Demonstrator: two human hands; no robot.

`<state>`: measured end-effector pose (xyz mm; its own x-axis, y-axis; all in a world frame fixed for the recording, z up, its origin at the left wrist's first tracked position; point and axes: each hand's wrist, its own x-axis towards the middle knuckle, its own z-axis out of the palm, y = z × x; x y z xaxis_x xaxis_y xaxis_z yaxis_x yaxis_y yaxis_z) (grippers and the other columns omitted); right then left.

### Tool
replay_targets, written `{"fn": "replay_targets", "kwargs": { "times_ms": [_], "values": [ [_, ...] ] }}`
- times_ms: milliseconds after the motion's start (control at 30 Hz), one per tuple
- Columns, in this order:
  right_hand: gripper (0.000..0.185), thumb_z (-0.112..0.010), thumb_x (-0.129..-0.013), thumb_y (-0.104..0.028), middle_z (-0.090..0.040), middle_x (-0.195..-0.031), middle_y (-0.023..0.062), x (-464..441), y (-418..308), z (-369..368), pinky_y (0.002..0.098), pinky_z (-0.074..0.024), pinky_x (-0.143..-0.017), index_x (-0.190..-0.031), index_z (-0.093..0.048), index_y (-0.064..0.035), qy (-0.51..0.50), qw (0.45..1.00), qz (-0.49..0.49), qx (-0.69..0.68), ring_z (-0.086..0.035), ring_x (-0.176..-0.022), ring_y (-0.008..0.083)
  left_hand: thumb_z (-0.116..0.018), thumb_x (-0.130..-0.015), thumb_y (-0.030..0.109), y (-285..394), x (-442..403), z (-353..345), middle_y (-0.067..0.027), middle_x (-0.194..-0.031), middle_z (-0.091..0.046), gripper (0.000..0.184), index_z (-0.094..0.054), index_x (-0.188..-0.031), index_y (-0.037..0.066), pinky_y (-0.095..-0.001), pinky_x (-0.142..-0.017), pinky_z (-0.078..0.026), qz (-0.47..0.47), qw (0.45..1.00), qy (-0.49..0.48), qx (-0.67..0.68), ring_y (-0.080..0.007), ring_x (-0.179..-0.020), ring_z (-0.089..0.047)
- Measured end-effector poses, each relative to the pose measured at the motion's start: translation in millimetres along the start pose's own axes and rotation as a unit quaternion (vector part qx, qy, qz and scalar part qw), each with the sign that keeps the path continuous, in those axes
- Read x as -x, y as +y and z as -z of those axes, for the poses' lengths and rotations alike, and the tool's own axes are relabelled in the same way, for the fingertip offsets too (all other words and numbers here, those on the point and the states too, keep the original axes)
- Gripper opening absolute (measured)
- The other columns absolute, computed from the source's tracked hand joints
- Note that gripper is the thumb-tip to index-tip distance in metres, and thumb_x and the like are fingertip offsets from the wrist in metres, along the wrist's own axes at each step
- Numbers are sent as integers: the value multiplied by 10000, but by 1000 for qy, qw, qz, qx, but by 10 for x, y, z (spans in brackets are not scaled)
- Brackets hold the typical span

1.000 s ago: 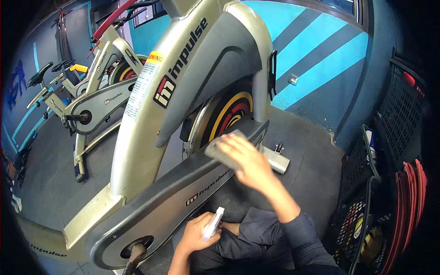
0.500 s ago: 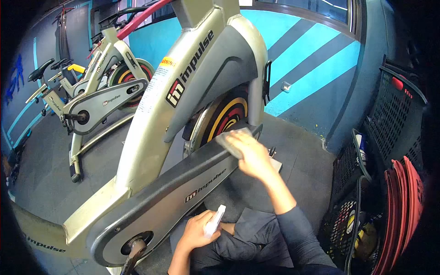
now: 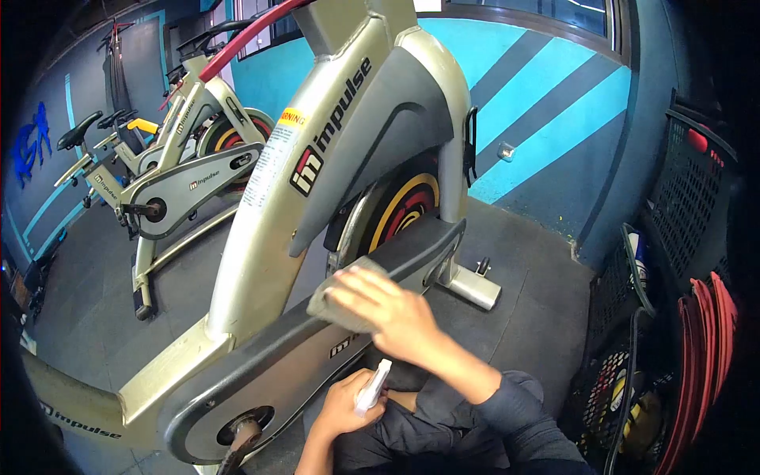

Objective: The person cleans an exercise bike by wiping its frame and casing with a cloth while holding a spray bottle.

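My right hand [image 3: 388, 313] presses a grey cloth [image 3: 344, 294] against the top edge of the chain guard [image 3: 293, 376] on a silver exercise bike [image 3: 261, 237]. Its fingers lie across the cloth, and the palm side is hidden. Lower down, above my lap, my left hand [image 3: 344, 408] is closed round a white spray bottle [image 3: 372, 388]. Only the bottle's upper part shows, tilted; the rest is covered by the hand. The bike's crank [image 3: 241, 439] is to the left of that hand, and a coloured flywheel [image 3: 404, 210] shows behind the guard.
More exercise bikes [image 3: 186, 174] stand at the left on the dark floor. On my right are black plastic baskets [image 3: 617, 380] holding bottles and other items, beside red stacked pieces [image 3: 704, 348]. The bike's front foot [image 3: 475, 286] extends past my right arm. A blue striped wall [image 3: 538, 103] is behind.
My right hand has slid the cloth along the chain guard, leftward and nearer to me. My left hand keeps hold of the bottle, with little movement. The view has shifted slightly.
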<state>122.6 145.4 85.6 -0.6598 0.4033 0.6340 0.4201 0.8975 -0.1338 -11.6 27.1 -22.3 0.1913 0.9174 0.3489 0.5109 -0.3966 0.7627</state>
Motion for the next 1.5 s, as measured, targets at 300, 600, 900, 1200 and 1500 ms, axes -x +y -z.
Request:
{"fn": "replay_targets", "kwargs": {
  "times_ms": [300,600,900,1200,1500],
  "values": [
    [745,-575,-641,102,-510,-1415,42,124,1477,246,369,-406,-1095,-1339,-520,-152,-30,987,-140,67,-430,-1352,248,-698,-684,78,95,-13,30,-99,-903,-664,295,-632,-965,19,-345,-791,-535,13,1000,-4,21,-247,-857,-682],
    [704,-601,-650,15,-504,-1410,121,129,949,172,397,-470,-1026,-1323,-541,-184,-12,987,-104,122,-461,-1323,304,-701,-673,50,56,12,6,-95,-903,-663,315,-636,-980,17,-343,-790,-537,-12,999,6,31,-240,-847,-684],
    [770,-623,-611,-7,-482,-1422,124,-35,-494,-91,348,-573,-866,-1351,-529,-202,35,999,28,-7,-485,-1308,293,-751,-666,231,-18,57,-29,-125,-948,-671,399,-643,-1019,80,-408,-772,-524,-14,999,24,-24,-345,-856,-660],
    [764,-642,-650,16,-484,-1437,46,-43,148,92,346,-564,-889,-1362,-511,-226,-49,999,-9,-3,-459,-1330,255,-698,-677,70,-1,-1,77,-111,-921,-683,391,-618,-1052,-5,-338,-795,-540,38,997,20,65,-225,-837,-707],
    [777,-632,-614,21,-472,-1446,90,70,1599,353,371,-369,-1120,-1364,-497,-132,-88,983,-163,8,-405,-1364,282,-696,-678,34,-9,21,75,-111,-928,-679,402,-612,-1066,-27,-331,-785,-548,-4,998,27,56,-225,-841,-713]
  ]
}}
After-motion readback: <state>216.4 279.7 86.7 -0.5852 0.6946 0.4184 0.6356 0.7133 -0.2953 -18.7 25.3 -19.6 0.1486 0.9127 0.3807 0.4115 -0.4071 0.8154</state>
